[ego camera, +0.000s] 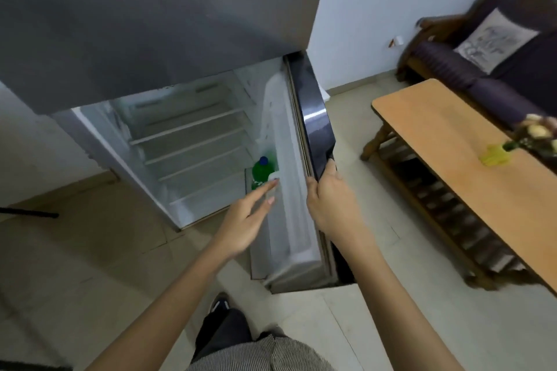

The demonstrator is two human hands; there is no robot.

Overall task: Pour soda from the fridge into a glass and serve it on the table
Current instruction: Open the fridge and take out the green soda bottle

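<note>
Green plastic with a blue cap: that is the soda bottle (pixel 261 170), standing upright in the lower shelf of the open fridge door (pixel 316 129), on the door's inner side, close to the hinge-side corner of the compartment. Your left hand (pixel 245 220) reaches toward it with the fingers (pixel 265 190) stretched out flat and spread, gripping nothing. The fingertips lie just below and in front of the bottle, right at the white rim of the door shelf; whether they touch the bottle or the rim you cannot tell from this angle. The bottle's cap and shoulder rise clear above your fingertips.

Your right hand (pixel 330 199) is clenched around the outer edge of the dark glossy door, thumb on the inner side, the other fingers wrapped over the outside, keeping it swung wide. Inside the fridge (pixel 187 135) the pale shelves look bare. To your right stands a wooden table (pixel 452 153) with a yellow-green object on it, blurred, and a dark sofa (pixel 482 69) with a light cushion behind.
</note>
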